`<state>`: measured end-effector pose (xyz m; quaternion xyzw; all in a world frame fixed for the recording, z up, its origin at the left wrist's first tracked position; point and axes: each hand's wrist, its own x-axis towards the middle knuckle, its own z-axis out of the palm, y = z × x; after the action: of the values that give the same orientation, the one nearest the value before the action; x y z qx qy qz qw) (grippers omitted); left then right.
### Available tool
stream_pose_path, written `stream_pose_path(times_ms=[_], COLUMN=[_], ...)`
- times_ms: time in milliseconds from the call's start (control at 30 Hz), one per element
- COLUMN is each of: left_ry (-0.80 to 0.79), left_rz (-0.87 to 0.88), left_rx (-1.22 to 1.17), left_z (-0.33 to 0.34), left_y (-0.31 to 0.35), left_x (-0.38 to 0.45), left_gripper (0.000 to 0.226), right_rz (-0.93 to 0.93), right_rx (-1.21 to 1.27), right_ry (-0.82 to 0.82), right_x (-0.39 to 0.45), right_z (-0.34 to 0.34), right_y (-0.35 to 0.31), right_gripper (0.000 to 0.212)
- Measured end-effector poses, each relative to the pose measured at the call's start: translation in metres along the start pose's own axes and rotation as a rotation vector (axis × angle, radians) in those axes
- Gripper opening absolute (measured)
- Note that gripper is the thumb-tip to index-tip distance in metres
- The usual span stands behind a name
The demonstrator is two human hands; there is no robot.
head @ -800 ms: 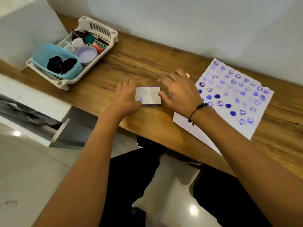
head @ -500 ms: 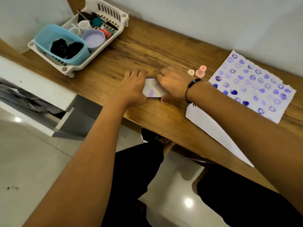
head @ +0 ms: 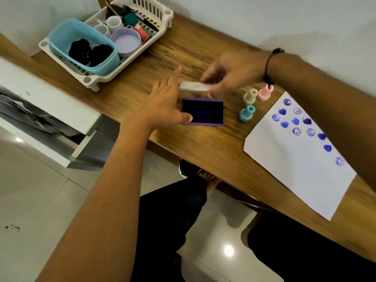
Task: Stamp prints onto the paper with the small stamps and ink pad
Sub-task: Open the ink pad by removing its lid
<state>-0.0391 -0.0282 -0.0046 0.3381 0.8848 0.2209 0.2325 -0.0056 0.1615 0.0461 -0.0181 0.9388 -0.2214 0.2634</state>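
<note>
The purple ink pad (head: 203,114) lies uncovered on the wooden desk, its dark ink face up. My left hand (head: 164,104) steadies it, thumb pressed on its left front corner, fingers spread. My right hand (head: 230,73) holds the pad's white lid (head: 195,88) just above and behind the pad. Three small stamps stand to the right: cream (head: 250,97), pink (head: 265,92) and teal (head: 246,113). The white paper (head: 293,165) with blue smiley and heart prints lies further right, partly under my right forearm.
A white basket (head: 92,83) at the back left holds a blue tub (head: 61,35), small cups, a lilac lid and pens. The desk's front edge runs diagonally below the pad; my legs and the tiled floor are beneath. A white wall is behind.
The ink pad was closed under both hands; now my right hand has lifted the lid off, exposing the ink. The view has shifted, showing the three stamps.
</note>
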Motion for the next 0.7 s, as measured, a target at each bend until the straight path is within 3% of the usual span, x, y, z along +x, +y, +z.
stream_pose_path(times_ms=[133,267,500,700], left_ry=[0.002,-0.003,-0.014,-0.014], left_rz=[-0.029,-0.039,-0.046,-0.025], left_rx=[-0.035,-0.037,-0.033,-0.006], left_z=[0.003,0.007,0.01,0.01], left_y=[0.001,0.002,0.006,0.012], left_x=[0.001,0.006,0.011,0.011], left_gripper=[0.118,0.121,0.117,0.111], right_rz=[0.085,0.138,0.191,0.163], right_rx=[0.414,0.536,0.1,0.016], right_ry=[0.044,0.026,0.315,0.347], right_x=[0.017,0.034,0.042,0.041], right_z=[-0.012,-0.002,0.011,0.015], right_y=[0.016,0.026,0.029,0.025], right_gripper=[0.016,0.009,0.023,0.03])
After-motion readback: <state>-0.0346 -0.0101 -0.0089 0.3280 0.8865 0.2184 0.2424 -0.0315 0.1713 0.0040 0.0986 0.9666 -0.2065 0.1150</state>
